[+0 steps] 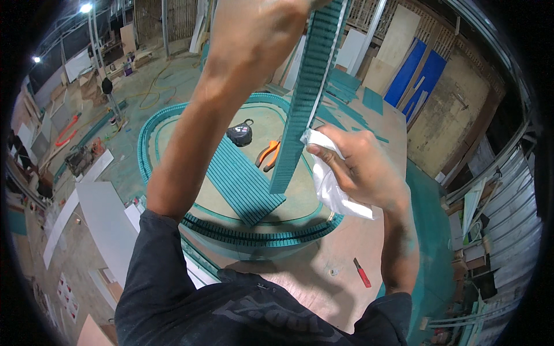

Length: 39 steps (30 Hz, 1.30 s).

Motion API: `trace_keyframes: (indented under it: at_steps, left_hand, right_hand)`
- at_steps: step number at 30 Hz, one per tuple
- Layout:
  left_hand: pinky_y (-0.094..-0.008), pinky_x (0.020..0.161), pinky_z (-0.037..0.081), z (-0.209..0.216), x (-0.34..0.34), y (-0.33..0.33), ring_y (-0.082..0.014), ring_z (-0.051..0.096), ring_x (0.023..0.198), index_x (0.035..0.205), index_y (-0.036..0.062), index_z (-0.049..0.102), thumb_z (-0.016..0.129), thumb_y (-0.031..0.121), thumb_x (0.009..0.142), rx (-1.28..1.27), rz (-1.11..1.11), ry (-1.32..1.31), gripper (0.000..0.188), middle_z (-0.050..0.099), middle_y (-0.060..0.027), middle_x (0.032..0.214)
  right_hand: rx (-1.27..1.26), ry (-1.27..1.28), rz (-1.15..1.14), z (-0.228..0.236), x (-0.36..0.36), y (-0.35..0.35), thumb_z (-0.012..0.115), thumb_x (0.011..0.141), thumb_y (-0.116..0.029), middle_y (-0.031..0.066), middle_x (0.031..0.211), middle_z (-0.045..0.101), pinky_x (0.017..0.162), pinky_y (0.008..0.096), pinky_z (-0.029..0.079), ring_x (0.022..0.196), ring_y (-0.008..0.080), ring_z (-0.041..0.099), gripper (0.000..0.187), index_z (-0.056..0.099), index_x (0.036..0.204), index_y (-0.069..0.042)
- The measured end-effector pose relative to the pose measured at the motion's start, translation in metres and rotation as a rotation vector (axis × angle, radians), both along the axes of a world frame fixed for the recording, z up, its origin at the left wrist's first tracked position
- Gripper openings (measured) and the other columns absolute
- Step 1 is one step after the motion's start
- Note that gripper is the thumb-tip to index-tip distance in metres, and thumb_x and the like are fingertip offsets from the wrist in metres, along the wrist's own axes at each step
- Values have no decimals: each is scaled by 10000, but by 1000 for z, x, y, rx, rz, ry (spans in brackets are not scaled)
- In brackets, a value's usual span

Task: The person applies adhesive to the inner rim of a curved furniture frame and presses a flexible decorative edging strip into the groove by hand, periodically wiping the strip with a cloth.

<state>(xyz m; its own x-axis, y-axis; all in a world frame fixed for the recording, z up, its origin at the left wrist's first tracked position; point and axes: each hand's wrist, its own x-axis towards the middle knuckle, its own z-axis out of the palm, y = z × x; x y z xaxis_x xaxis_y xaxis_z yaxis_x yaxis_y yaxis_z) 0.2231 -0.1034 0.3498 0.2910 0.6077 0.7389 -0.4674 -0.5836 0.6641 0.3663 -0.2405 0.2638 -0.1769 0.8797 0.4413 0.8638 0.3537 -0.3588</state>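
Observation:
My left hand (259, 26), raised at the top edge with its fingertips partly out of sight, grips a long teal slotted strip (300, 104) and holds it steeply tilted. A white line of paste runs along the strip's right edge, from the top down to my right hand (366, 164). That hand is closed round a crumpled white plastic bag (337, 190), its tip against the strip's edge. Below lies a teal grooved panel (236, 176) inside an oval frame of teal slotted strip (254, 238). Beside the panel are orange-and-black pliers (268, 154) and a black tape measure (240, 133).
A red utility knife (362, 274) lies on the tabletop (323, 288) at the near right. Teal offcuts (345, 86) sit at the table's far end. Blue panels (412, 81) lean on the wall behind. White boards (107, 219) and a yellow hose (153, 95) are at left.

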Motion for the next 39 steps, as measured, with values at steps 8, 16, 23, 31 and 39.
trace_keyframes:
  at_steps: [8,16,23,31,39]
  left_hand:
    - [-332,817,537,29,-1,-9,-169,674,890,1100,-14,761,651,240,1025,239,21,-41,287,758,-101,1004]
    - [-350,910,540,59,-6,-18,-231,668,1002,1204,21,751,634,228,1026,198,156,9,297,746,-156,1187]
    - [-332,930,554,56,-1,10,-211,661,1031,1200,-3,734,558,154,1037,322,-13,-144,287,729,-131,1199]
    - [-384,902,554,88,5,-1,-238,634,1029,1164,-61,680,484,108,1028,180,-44,-216,293,687,-140,1172]
    - [-419,866,570,98,14,36,-256,637,1018,1102,-42,667,470,88,1031,281,-110,-214,247,678,-140,1129]
  right_hand:
    - [48,-30,-2,-8,2,-12,651,960,-81,253,913,711,698,446,539,789,406,709,152,697,1080,-1]
    - [-15,1,-7,-17,-3,-11,650,963,-87,236,892,721,701,455,544,808,410,718,144,694,1069,-1]
    - [-3,6,7,-28,2,-12,657,964,-87,269,817,685,652,481,520,733,428,696,200,662,1138,12]
    - [15,14,23,-36,5,-12,658,966,-90,294,825,670,641,482,508,712,442,677,237,651,1165,39]
    - [-12,50,41,-44,8,-14,655,963,-91,307,871,663,670,502,500,781,492,637,227,657,1160,21]
